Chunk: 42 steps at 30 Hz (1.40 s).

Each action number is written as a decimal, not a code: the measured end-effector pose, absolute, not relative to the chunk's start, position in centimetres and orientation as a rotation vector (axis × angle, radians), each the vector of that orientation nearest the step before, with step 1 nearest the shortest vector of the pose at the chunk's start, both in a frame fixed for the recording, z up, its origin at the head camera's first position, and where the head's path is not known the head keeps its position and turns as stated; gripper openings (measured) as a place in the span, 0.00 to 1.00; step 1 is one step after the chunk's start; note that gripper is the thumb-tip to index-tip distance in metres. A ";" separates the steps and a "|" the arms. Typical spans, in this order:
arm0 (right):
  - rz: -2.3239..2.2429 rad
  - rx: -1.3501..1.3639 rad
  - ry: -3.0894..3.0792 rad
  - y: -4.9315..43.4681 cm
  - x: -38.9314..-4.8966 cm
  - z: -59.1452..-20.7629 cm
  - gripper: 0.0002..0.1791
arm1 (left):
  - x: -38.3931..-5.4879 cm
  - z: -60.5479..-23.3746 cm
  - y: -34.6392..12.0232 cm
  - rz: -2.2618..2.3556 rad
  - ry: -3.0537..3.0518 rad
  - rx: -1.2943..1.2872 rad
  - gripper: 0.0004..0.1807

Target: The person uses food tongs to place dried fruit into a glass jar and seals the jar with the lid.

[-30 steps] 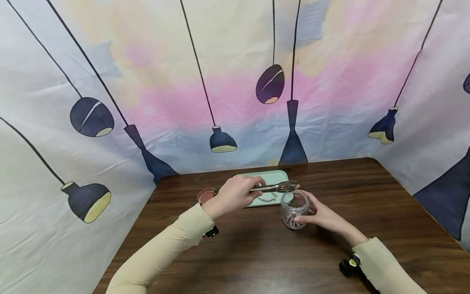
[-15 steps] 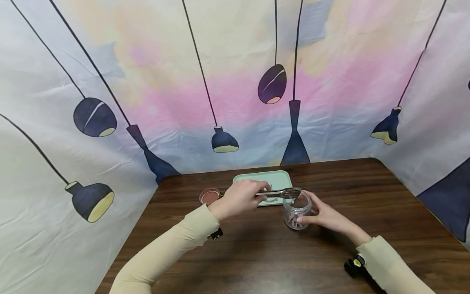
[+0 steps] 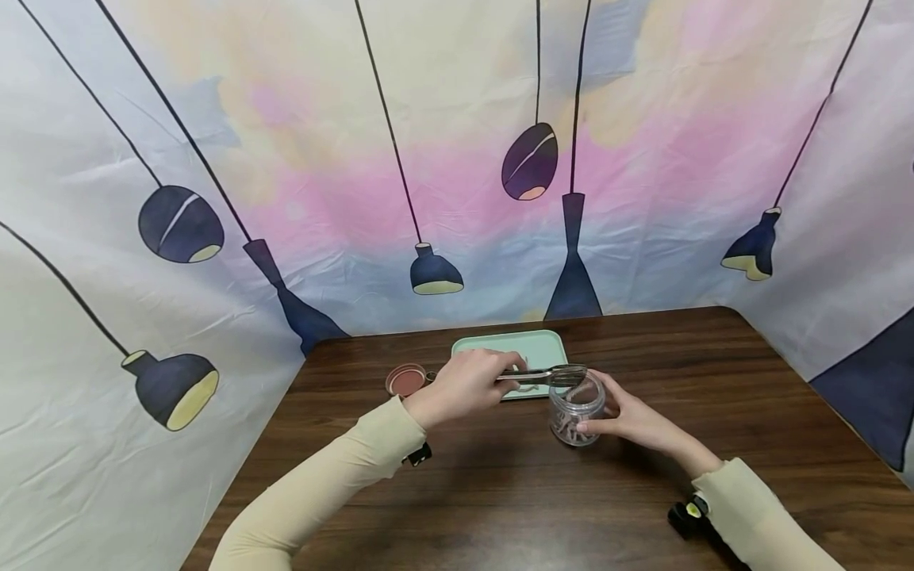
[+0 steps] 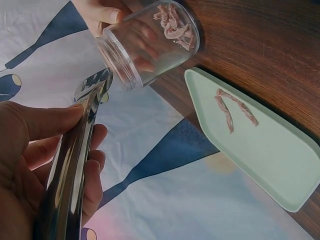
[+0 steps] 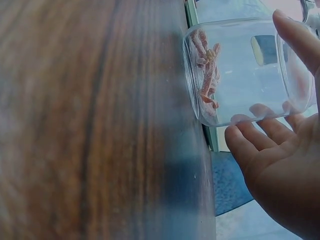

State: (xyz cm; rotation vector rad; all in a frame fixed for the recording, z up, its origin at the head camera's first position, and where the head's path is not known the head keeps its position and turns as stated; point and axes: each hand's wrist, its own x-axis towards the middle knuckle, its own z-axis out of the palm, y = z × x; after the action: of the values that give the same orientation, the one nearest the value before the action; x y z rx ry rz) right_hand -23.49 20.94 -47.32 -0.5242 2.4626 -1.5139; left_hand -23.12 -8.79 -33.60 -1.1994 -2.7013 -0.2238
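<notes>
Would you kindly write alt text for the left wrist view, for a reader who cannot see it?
The left hand holds metal tongs at the mouth of a clear jar with pinkish strips inside, gripped by the right hand; a pale green tray nearby bears more.

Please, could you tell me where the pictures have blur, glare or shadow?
Right wrist view: the table is blurred, the jar clearer; left wrist view: bright reflections streak the metal tongs; head view: a soft sheen on the table near the bottom edge, and a dim shadow below the left hand.
</notes>
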 end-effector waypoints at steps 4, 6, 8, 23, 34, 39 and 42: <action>-1.481 -0.487 2.473 20.9 -23.5 -47.3 0.58 | -23.0 -33.5 -8.8 -0.236 -2.712 -1.193 0.10; -1.486 -0.487 2.470 20.9 -23.6 -47.3 0.58 | -23.0 -33.4 -8.8 -0.239 -2.718 -1.190 0.11; -1.504 -0.498 2.456 20.9 -23.6 -47.3 0.57 | -22.9 -33.3 -8.8 -0.241 -2.723 -1.191 0.12; -1.512 -0.548 2.461 21.0 -23.5 -47.2 0.56 | -23.1 -32.5 -10.4 -0.298 -2.752 -1.126 0.23; -1.559 -0.575 2.441 20.9 -23.5 -47.6 0.55 | -24.1 -32.5 -12.8 -0.434 -2.777 -0.941 0.25; -1.564 -0.565 2.432 20.9 -23.5 -47.5 0.55 | -24.5 -33.1 -13.3 -0.448 -2.792 -0.886 0.25; -1.572 -0.565 2.420 21.0 -23.5 -47.5 0.55 | -24.9 -34.1 -13.6 -0.434 -2.808 -0.859 0.25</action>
State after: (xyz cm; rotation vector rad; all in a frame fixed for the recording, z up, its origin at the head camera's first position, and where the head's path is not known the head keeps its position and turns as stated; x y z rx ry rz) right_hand -23.54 20.96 -47.46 -0.5650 2.4204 -1.5721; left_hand -24.92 -13.62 -34.08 -0.8594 -2.8077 -0.4341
